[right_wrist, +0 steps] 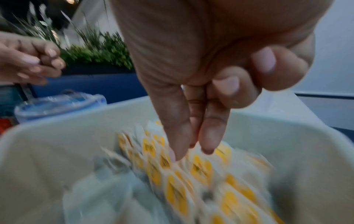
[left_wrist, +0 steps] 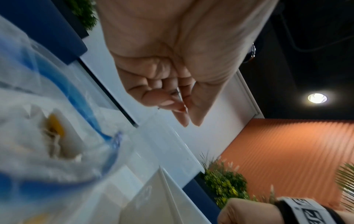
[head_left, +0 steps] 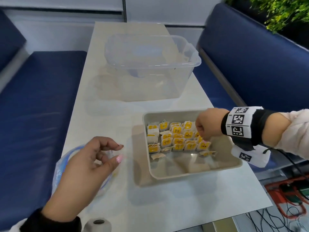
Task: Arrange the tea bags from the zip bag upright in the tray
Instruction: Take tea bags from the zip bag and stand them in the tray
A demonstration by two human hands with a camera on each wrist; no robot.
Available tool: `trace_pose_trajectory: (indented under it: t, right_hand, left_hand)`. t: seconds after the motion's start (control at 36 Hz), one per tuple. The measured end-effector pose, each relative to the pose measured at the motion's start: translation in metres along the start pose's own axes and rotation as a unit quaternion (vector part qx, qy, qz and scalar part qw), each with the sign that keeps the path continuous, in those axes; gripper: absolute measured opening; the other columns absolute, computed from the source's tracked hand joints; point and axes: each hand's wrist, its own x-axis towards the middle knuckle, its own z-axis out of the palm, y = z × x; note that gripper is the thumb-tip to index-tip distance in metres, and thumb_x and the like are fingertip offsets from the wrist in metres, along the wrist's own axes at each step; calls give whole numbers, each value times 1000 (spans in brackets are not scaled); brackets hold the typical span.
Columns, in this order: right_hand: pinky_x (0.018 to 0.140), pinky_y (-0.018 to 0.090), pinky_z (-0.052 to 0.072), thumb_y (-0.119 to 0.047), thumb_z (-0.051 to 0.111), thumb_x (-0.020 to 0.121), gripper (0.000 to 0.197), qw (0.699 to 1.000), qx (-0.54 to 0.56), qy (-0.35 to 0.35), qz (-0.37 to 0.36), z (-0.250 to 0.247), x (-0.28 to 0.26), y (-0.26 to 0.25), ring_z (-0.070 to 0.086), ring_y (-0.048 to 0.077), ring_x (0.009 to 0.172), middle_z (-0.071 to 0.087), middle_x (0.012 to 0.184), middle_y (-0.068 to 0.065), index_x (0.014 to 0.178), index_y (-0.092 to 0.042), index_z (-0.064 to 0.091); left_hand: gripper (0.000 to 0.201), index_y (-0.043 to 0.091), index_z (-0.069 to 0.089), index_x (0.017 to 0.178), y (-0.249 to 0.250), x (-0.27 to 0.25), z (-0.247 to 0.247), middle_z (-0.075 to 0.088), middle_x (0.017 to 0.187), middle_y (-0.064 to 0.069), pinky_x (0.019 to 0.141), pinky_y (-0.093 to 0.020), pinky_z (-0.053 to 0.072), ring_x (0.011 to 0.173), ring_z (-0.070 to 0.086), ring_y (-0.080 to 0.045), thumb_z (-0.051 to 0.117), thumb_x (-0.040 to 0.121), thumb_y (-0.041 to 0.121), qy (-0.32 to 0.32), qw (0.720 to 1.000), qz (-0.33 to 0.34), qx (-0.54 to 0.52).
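A grey tray [head_left: 192,171] sits on the white table, right of centre. Several tea bags [head_left: 178,139] with yellow tags stand in rows in its far half, and two lie flat in front of the rows [head_left: 158,156]. My right hand [head_left: 204,140] reaches down over the right end of the rows. In the right wrist view its thumb and forefinger [right_wrist: 191,153] point straight down at the blurred bags [right_wrist: 201,169] with nothing between them. My left hand [head_left: 119,152] hovers loosely curled and empty over the clear zip bag [head_left: 66,158]. A tea bag [left_wrist: 55,128] shows inside that bag.
A large clear plastic tub [head_left: 150,64] stands at the far end of the table. Blue benches run along the left [head_left: 33,106] and right [head_left: 250,64]. A grey roll [head_left: 98,223] sits at the near edge. Cables and a red frame [head_left: 292,195] lie on the floor at right.
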Motion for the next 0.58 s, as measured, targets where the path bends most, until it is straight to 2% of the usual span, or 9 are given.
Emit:
trace_pose_trajectory:
  t: [0.08,0.17,0.22,0.25,0.31,0.36,0.44,0.5,0.58]
  right_hand:
    - [54,20,38,-25,72,74,9,998,42,42,-22,-14,-6,-16,55,8,70,61,72,-11,73,-27,64]
    - [59,23,42,-31,71,75,8,991,74,83,-75,-30,-14,-50,50,2,65,58,68,-12,75,-30,63]
    - [59,22,40,-33,69,77,6,981,98,108,-129,-43,-23,-80,47,1,63,55,66,-13,77,-32,62]
    - [59,21,39,-34,68,78,5,974,113,118,-159,-49,-26,-96,47,1,62,54,66,-14,79,-32,63]
    - [59,17,36,-33,65,82,5,959,135,131,-213,-59,-32,-130,47,4,63,51,64,-14,85,-30,66]
    - [59,18,35,-29,62,85,11,946,138,141,-258,-65,-34,-164,46,8,67,48,65,-15,94,-27,68]
    - [71,22,37,-17,53,90,25,929,92,149,-326,-65,-31,-214,53,15,87,62,96,-7,111,-24,66]
    - [82,23,38,-13,49,93,33,932,16,128,-338,-59,-26,-244,55,20,108,61,121,1,122,-21,61]
    - [76,28,43,-13,54,90,30,949,-33,69,-306,-42,-10,-270,58,27,109,61,121,9,119,-12,60]
  left_hand:
    - [24,32,63,77,-6,-2,-22,61,65,11,46,-11,38,53,52,-7,71,79,10,59,997,-11,42]
    - [36,35,62,69,-21,-5,-50,65,91,20,76,-24,48,87,61,-16,72,74,1,106,986,-9,128]
    - [47,43,61,56,-33,-9,-65,63,106,16,90,-36,44,102,58,-23,74,70,0,101,969,-17,226]
    - [52,50,59,57,-37,-12,-71,62,114,8,94,-36,38,109,56,-25,75,70,2,82,959,-30,268]
    - [37,47,65,73,-46,-17,-74,55,131,-3,100,-33,26,124,46,-24,73,76,12,35,945,-72,316]
    - [29,42,67,99,-52,-26,-72,47,141,-1,103,-30,24,131,40,-19,67,82,19,5,940,-117,320]
    - [47,32,55,128,-59,-33,-67,45,143,6,99,-21,31,125,46,-15,63,85,16,-5,945,-148,290]
    - [56,28,49,135,-60,-36,-64,44,142,8,96,-15,32,120,48,-14,61,85,8,0,950,-144,276]
    - [65,22,48,137,-62,-39,-60,47,140,7,90,5,20,123,45,-7,59,79,-4,18,961,-117,252]
